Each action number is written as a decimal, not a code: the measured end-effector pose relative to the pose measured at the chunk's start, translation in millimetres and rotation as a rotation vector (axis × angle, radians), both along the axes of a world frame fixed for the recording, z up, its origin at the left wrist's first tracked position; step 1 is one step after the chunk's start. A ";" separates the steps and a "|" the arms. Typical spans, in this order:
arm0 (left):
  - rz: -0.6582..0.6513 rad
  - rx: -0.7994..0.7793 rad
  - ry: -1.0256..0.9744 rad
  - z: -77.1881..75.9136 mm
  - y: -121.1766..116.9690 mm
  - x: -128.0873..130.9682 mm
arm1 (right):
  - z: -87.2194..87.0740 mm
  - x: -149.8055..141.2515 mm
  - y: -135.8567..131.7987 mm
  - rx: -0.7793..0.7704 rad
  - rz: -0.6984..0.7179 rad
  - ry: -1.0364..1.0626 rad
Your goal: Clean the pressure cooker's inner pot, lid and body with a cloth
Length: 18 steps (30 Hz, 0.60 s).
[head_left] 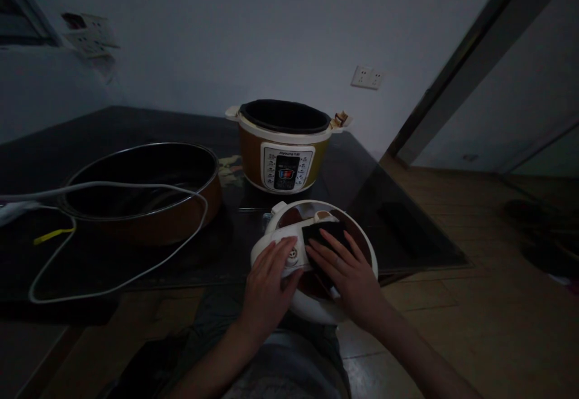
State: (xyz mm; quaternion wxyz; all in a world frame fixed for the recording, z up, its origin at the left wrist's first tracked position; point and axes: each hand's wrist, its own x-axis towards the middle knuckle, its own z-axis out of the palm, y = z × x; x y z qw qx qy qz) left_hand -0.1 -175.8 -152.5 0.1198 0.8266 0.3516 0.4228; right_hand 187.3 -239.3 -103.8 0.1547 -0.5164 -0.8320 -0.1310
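A round pressure cooker lid (368,242), white-rimmed with a brown top and a white bar across it, rests tilted at the table's front edge above the lap. My left hand (270,284) grips the white bar beside its round valve (292,257), fingers together and thumb apart. Under the outstretched fingers of my right hand (350,272) is a black cloth (323,230), pressed against the lid. Behind the lid stands the brown and white electric pressure cooker (253,152), lidless, with a dark pot inside and a control panel in front.
A wide brown pan (167,224) with a dark inside stands left on the dark table (362,188). A white cord (131,281) loops across and in front of it, near a yellow tag (52,236). Wall sockets (367,78) are behind; wooden floor (447,320) lies right.
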 end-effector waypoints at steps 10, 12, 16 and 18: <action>-0.044 -0.193 -0.051 6.7 -0.6 -3.6 | -23.8 31.3 -42.1 -0.003 0.044 0.089; -0.081 -0.269 -0.089 9.6 -0.3 -5.5 | -24.4 39.1 -51.0 -0.036 -0.031 0.262; -0.149 -0.407 -0.223 21.3 2.8 -14.4 | -18.3 39.3 -58.3 0.191 -0.544 0.850; -0.177 -0.415 -0.302 31.0 2.6 -20.5 | -12.4 27.1 -52.8 0.396 -0.702 1.027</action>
